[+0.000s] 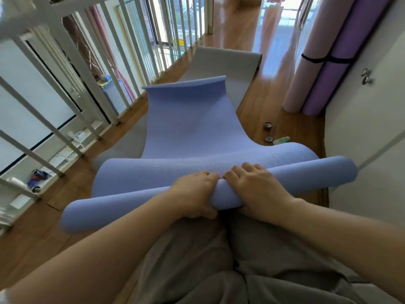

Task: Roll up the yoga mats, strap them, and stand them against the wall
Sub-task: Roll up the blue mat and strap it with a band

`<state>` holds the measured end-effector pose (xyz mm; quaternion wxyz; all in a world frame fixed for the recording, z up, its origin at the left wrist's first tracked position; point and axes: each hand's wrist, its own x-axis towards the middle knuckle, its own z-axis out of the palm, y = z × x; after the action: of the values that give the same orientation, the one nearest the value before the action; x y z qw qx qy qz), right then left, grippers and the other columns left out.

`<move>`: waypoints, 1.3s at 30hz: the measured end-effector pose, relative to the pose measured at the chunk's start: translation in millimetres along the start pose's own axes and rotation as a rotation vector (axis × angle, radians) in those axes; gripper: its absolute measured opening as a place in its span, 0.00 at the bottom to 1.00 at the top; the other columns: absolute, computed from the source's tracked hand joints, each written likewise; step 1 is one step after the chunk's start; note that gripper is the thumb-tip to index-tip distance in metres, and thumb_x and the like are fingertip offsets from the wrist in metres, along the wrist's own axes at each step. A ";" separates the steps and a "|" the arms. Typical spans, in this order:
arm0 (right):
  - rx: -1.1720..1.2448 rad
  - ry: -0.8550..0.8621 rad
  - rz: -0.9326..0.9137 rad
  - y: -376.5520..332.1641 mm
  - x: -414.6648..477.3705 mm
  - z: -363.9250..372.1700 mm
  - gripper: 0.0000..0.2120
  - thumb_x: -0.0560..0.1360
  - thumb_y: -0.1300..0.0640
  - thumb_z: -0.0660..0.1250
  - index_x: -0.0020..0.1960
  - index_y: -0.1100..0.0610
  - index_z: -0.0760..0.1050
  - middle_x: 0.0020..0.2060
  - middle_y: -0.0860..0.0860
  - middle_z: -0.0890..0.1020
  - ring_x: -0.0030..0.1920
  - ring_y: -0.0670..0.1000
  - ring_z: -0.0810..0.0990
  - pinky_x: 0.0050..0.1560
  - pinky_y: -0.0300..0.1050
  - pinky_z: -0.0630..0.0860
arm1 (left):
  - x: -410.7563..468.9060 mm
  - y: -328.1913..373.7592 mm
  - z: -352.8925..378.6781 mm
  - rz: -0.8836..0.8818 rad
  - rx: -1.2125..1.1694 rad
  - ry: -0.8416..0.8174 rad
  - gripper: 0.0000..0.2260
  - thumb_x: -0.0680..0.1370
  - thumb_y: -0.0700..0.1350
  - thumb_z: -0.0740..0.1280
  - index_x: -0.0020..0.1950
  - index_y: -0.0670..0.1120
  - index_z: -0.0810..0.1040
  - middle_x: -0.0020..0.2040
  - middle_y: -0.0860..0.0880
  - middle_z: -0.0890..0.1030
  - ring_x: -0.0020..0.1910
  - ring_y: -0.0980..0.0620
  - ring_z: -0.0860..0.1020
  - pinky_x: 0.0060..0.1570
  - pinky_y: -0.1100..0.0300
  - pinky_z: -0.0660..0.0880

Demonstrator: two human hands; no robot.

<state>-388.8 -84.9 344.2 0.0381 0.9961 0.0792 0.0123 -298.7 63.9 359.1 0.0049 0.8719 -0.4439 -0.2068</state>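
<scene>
Fingers (211,175) of the left hand (195,194) and right hand (252,187) curl over the top of a partly rolled blue yoga mat (122,208), thumbs tucked beneath. Both hands grip the roll side by side at its middle, just above the person's grey trousers (197,260). The roll lies crosswise before the person, its right end near the white wall (372,128). Beyond the hands the mat's unrolled length sags, then rises in a wave, its far edge curled upward. Under it a grey mat (225,64) lies flat along the wooden floor (269,102), beside a white railing (109,53) on the left. To the right of the blue mat, two small dark round objects (267,126) and a green-and-white item (281,140) sit on the floor. Farther back, a pink rolled mat (306,69) and a purple rolled mat (333,69) stand upright against the wall, with a black strap (317,60) crossing both.
</scene>
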 end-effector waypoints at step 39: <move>0.218 -0.291 0.000 3.0 -3.5 -28.5 0.30 0.64 0.38 0.72 0.60 0.49 0.69 0.55 0.47 0.78 0.55 0.50 0.77 0.55 0.45 0.73 | -21.7 25.4 16.7 0.049 0.264 0.220 0.29 0.73 0.49 0.68 0.71 0.48 0.59 0.61 0.46 0.71 0.59 0.44 0.73 0.54 0.53 0.69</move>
<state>-392.6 -86.3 372.8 -0.0592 0.9855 0.0735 -0.1407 -335.7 68.3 356.4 -0.0559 0.8713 -0.4851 -0.0498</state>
